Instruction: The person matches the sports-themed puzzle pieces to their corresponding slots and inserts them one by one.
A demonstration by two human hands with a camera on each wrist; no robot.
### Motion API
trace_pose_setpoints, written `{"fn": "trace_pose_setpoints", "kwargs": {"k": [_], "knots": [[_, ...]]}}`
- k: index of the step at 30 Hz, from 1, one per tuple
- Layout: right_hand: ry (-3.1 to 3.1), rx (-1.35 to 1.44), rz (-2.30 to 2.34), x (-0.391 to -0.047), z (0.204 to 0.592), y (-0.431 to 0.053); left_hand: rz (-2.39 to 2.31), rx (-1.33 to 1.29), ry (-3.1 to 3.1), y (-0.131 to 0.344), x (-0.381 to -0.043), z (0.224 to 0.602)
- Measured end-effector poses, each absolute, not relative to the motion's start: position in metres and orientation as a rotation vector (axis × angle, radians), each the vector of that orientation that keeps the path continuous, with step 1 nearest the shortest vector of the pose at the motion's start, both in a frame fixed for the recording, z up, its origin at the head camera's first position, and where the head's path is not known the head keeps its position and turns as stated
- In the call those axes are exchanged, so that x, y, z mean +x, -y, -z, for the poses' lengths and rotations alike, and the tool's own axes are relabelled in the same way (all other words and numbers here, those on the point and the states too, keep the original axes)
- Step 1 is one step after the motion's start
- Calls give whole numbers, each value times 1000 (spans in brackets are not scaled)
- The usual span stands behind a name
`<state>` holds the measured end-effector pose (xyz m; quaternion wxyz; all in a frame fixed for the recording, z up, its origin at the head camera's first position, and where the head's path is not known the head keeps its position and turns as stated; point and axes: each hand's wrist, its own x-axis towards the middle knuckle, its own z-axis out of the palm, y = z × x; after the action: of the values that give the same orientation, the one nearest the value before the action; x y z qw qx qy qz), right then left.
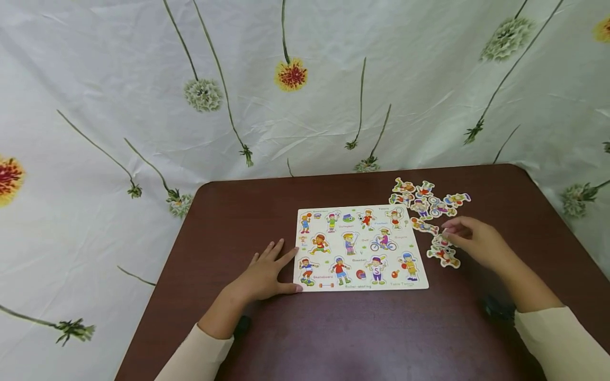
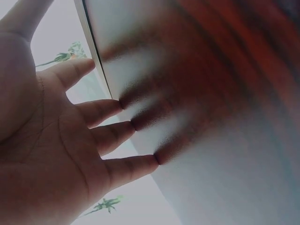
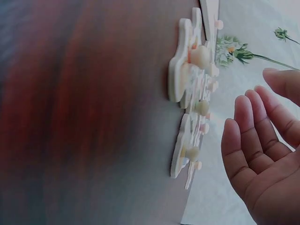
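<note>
A white puzzle board [image 1: 333,246] printed with children playing sports lies on the table. My left hand [image 1: 262,275] rests at its left edge, fingers spread straight, with thumb and index fingertip right at the board's edge. In the left wrist view its fingertips [image 2: 126,112] touch the dark tabletop. My right hand [image 1: 478,243] hovers at the right over loose puzzle pieces [image 1: 444,256]. The right wrist view shows that hand's fingers [image 3: 255,126] gently bent and apart from the thumb, with nothing between them. Round pale knobs [image 3: 200,56] stick up from the pieces there.
Several more puzzle pieces [image 1: 421,206] lie in a loose cluster beyond the board's right corner, some overlapping. The dark brown table [image 1: 248,206] ends at the back against a white flower-printed cloth [image 1: 324,132].
</note>
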<state>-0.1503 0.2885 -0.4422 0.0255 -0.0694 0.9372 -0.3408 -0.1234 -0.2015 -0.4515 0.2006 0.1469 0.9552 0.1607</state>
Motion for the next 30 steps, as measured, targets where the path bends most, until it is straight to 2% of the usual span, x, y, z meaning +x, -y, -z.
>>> {"fn": "trace_pose_setpoints", "kwargs": {"k": [11,30], "knots": [[-2843,-362,905,-144,452,-288,-473,402,-2673,201,-124,448],[-2827,-276,828,-135,458,-282,-476,385,-2681,199,-123,449]]}}
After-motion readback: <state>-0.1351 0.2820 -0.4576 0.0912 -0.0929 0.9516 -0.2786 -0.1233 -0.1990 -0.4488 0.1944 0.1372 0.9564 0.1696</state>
